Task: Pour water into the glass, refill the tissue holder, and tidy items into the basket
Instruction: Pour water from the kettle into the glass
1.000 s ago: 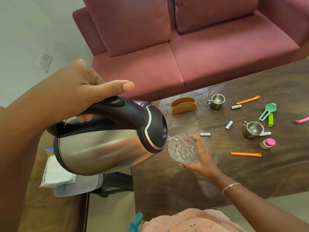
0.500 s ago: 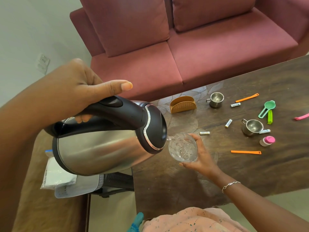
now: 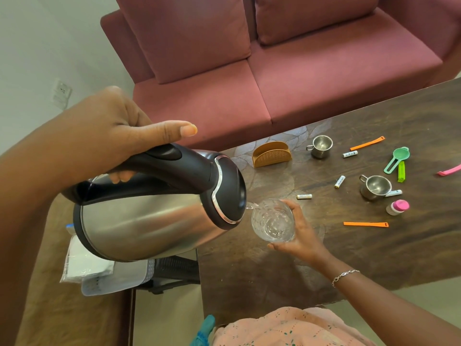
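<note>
Steel kettle [image 3: 149, 221] tipped, my left hand [image 3: 104, 136] curled round its handle, spout at rim so water lands inside; my right hand [image 3: 301, 236] wraps glass [image 3: 273, 221] over table [image 3: 374, 245], steadying it; holder [image 3: 272, 154] unfilled.

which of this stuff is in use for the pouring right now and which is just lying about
In use: kettle, left hand, glass, right hand.

Lying about: tissue holder, steel cups, batteries, orange strips, green scoop, pink-capped bottle.

Pink sofa [image 3: 274, 83] behind dark table [image 3: 374, 258]; pale wall [image 3: 37, 41], perhaps a socket [image 3: 61, 93].
</note>
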Demonstrator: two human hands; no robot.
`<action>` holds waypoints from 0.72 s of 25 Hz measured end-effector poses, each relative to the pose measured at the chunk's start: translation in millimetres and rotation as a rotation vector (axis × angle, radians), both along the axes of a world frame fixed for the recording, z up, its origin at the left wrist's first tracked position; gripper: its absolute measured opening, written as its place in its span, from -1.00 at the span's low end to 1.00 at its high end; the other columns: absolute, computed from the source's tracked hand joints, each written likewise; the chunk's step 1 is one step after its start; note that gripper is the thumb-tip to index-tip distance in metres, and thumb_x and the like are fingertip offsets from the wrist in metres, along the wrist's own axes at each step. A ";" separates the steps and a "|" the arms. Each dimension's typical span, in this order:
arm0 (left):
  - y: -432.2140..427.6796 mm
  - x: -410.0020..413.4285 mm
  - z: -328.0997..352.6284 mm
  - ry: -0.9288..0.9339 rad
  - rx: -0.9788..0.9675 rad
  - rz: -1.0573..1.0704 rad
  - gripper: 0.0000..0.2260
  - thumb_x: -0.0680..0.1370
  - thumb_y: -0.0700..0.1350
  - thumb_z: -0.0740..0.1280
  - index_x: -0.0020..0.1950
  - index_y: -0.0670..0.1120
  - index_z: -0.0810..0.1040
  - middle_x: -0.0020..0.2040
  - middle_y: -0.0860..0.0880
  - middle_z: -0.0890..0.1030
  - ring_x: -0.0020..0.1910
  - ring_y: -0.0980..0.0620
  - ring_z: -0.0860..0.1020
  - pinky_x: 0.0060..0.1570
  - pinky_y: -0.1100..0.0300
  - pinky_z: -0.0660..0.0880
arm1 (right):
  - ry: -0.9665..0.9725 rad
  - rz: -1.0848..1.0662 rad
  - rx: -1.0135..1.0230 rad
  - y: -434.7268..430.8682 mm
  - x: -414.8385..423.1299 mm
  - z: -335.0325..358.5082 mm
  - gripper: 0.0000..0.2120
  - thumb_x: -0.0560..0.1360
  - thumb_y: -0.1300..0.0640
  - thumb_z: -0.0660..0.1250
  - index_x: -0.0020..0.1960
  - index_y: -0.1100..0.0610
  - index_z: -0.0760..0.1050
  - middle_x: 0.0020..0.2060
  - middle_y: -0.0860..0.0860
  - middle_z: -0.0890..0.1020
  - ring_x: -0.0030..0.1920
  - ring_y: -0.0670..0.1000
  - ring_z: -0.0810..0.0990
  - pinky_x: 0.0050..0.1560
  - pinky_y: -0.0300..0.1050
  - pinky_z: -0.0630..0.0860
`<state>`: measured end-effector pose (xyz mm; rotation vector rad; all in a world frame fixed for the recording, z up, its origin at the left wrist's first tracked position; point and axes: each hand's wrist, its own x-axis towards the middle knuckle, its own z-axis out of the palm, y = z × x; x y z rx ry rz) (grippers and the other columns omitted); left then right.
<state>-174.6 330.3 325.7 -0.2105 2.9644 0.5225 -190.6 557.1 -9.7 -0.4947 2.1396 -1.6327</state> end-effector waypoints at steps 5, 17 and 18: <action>0.0 -2.3 1.4 0.006 0.012 0.021 -0.31 0.24 0.48 0.19 -0.60 -0.17 0.46 -0.68 -0.16 0.44 -0.67 -0.08 0.37 -0.46 0.24 0.42 | -0.005 0.004 0.011 -0.5 -1.5 -0.5 -0.19 0.10 0.11 0.55 0.20 -0.20 0.19 0.15 -0.22 0.41 0.16 -0.32 0.40 0.13 -0.53 0.30; 7.1 -0.3 7.1 -0.039 -0.038 0.114 -0.55 0.40 0.24 0.31 -0.53 -0.07 0.50 -0.67 -0.05 0.42 -0.65 0.01 0.34 -0.35 -0.25 0.52 | 0.023 0.011 0.015 -1.4 0.3 1.3 -0.20 0.10 0.13 0.55 0.18 -0.16 0.20 0.13 -0.22 0.40 0.12 -0.35 0.41 0.09 -0.58 0.28; 7.2 0.3 7.5 -0.039 -0.021 0.130 -0.54 0.40 0.25 0.31 -0.53 -0.07 0.50 -0.67 -0.05 0.42 -0.64 0.00 0.35 -0.36 -0.25 0.52 | 0.021 0.013 0.016 -1.4 0.2 1.8 -0.21 0.10 0.13 0.55 0.18 -0.17 0.20 0.13 -0.22 0.40 0.13 -0.32 0.42 0.09 -0.57 0.28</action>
